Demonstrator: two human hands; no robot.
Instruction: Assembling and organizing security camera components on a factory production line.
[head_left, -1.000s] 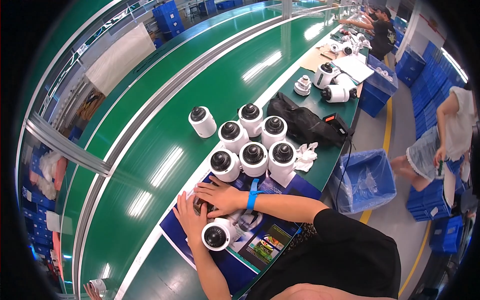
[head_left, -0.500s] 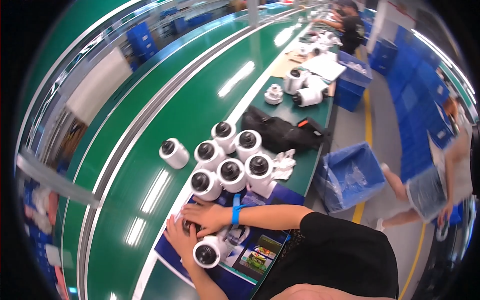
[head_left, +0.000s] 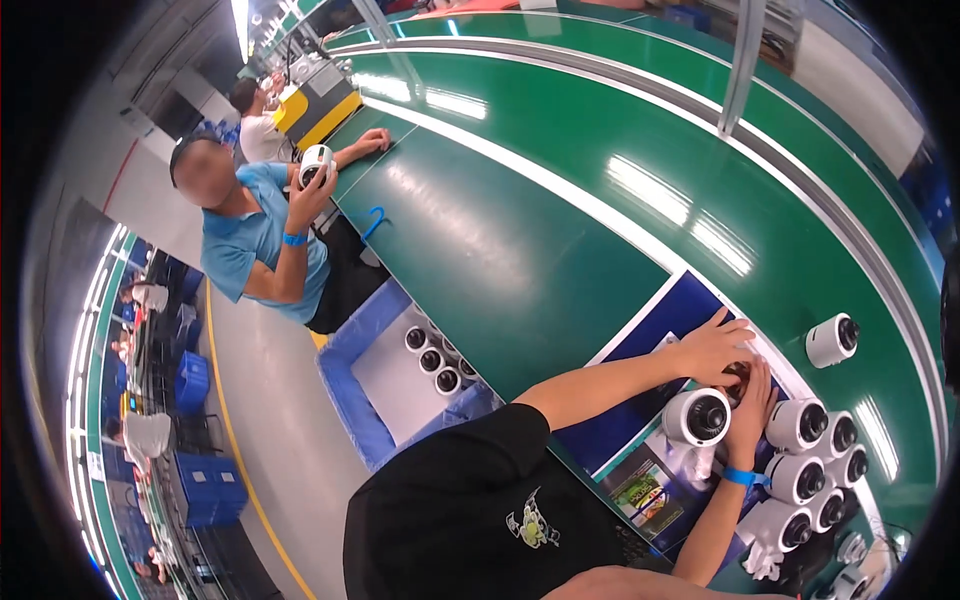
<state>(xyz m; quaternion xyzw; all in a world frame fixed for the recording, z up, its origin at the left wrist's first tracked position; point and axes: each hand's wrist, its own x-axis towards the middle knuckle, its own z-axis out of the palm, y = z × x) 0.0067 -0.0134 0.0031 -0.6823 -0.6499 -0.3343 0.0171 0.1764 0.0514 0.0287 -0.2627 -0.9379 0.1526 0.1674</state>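
Both of my hands meet over a small dark part at the edge of a blue printed mat point(head_left: 655, 325). My left hand point(head_left: 712, 350) curls over it from the left. My right hand point(head_left: 752, 408), with a blue band at its wrist, closes round its other side. The fingers hide most of the part, so its kind cannot be made out. Just beside them a white security camera point(head_left: 697, 417) with a black lens end rests on the mat. Several similar white cameras point(head_left: 795, 480) stand grouped right of my right arm. Another white camera point(head_left: 826, 342) sits apart on the green conveyor belt.
At the left a person in a blue shirt point(head_left: 255, 240) holds a white camera point(head_left: 316, 165) over the green bench point(head_left: 480, 240). A blue lined bin point(head_left: 350, 400) with several white cameras stands beside the bench. A metal post point(head_left: 745, 70) rises past the belt.
My view has swung left, bringing the other person and the bin of cameras into sight. My hands stay together at the dark part, beside the camera on the mat.
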